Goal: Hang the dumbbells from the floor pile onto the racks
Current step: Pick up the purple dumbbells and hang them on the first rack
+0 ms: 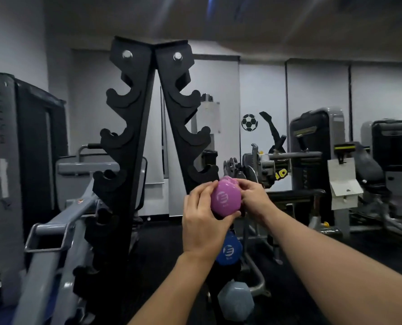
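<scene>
Pink dumbbell was up at the rack, both hands on it!

From the head view, the pink dumbbell [225,197] sat just right of the black rack [134,127], level with the hook cradle [203,172] on the rack's right-hand upright and touching or nearly touching it; which, I couldn't tell. The left hand [204,221] cupped the near head with fingers curled round it, and the right hand [254,197] pinched its far side beside the rack. Its long axis ran away from the viewer, so only the near rounded head with a white logo showed, matte and smooth. By my reckoning, seating it meant easing the handle into that cradle. Below it on the same upright hung a blue dumbbell [229,250] and lower a grey dumbbell [236,301].
</scene>
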Demonstrator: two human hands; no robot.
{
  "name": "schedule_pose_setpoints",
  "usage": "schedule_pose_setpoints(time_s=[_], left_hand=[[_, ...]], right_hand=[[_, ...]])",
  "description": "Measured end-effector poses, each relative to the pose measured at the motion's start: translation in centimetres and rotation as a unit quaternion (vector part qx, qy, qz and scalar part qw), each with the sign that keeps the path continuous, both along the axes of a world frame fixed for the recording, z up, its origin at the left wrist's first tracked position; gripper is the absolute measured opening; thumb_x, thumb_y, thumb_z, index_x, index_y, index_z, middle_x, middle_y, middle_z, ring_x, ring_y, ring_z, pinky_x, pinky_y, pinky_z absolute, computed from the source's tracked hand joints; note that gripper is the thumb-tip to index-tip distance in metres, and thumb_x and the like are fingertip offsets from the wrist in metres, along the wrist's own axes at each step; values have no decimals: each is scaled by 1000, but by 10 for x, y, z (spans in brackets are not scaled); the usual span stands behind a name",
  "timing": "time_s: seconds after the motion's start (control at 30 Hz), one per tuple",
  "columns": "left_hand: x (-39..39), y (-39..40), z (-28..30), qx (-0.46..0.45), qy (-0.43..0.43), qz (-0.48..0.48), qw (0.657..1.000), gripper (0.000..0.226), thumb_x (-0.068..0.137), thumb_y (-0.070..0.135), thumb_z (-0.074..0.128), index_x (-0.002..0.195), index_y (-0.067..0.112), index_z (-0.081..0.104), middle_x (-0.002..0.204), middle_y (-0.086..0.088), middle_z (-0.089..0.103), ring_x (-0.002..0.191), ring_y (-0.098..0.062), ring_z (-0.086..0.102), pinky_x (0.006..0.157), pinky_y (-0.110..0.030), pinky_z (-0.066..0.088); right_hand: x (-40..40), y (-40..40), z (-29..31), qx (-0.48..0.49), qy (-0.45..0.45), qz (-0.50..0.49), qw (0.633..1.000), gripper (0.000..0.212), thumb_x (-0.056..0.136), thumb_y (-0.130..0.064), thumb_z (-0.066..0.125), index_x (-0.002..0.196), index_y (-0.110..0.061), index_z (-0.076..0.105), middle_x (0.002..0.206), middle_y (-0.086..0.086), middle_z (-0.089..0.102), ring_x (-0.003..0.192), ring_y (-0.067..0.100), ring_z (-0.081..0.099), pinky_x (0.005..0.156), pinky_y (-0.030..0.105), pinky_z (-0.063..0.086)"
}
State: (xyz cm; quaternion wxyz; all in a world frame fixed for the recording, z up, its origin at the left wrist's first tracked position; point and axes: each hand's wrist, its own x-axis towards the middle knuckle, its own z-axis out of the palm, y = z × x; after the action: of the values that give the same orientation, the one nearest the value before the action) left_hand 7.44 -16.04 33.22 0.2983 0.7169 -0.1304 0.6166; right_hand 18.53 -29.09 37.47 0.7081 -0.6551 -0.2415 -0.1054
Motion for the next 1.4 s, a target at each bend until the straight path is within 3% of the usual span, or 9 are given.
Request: schedule_pose_setpoints(time_s=[0.17,0.43,0.57,0.7,0.83,0.9,1.03,1.2,1.4], left_hand=[[10,8,-5,89,-24,33,995,85,56,38,97,129,11,64,124,-1,60,107,-16,55,103,-7,32],[10,2,6,89,-21,48,995,84,59,45,94,129,11,63,121,-2,59,107,-17,52,99,-22,44],[11,3,9,137,-24,48,989,83,59,40,94,128,8,63,120,-6,61,109,-19,50,101,-24,42],[19,3,4,214,-38,50,975,76,61,29,93,127,6,63,121,-10,62,109,-24,53,98,-32,49],[34,3,8,185,-14,57,981,73,63,26,90,127,6,62,119,-9,61,107,-24,54,95,-38,51],[39,10,10,164,-20,63,984,74,63,29,91,127,7,62,118,-9,61,105,-23,54,94,-38,52],[41,28,11,165,-40,83,982,77,62,39,92,127,8,63,116,-6,61,105,-20,52,95,-31,47],[41,33,5,174,-20,77,982,73,66,36,88,129,9,63,117,-6,61,108,-21,52,98,-32,46],[36,47,3,256,-1,106,961,81,67,51,84,135,15,60,123,-3,62,113,-24,53,99,-36,35]], right_hand=[[5,7,0,-1,41,28,999,24,93,8,62,108,-8,73,100,20,72,76,29,72,55,32,61],[-2,9,10,-7,53,19,998,8,93,-5,67,94,-10,73,78,7,71,59,17,70,48,25,53],[1,12,2,94,103,7,990,40,100,-5,50,69,-14,72,52,-3,65,49,13,63,49,24,51],[-1,15,-9,199,120,12,973,28,101,-6,49,87,-6,73,71,7,66,58,17,63,54,25,55],[17,11,2,82,59,-134,986,24,95,4,60,113,-6,72,96,8,71,84,21,68,69,27,59],[22,14,7,48,50,-139,988,26,94,4,62,114,-8,72,100,8,72,88,21,68,63,21,57],[19,33,10,49,67,-53,995,13,91,0,69,98,-10,74,81,7,70,69,19,66,49,21,53],[25,45,1,103,161,-11,982,34,99,-2,54,69,-13,64,49,0,60,56,18,57,59,29,45],[20,33,3,-99,135,-51,985,28,98,-5,60,70,-10,62,39,-5,59,42,13,59,36,15,42]])
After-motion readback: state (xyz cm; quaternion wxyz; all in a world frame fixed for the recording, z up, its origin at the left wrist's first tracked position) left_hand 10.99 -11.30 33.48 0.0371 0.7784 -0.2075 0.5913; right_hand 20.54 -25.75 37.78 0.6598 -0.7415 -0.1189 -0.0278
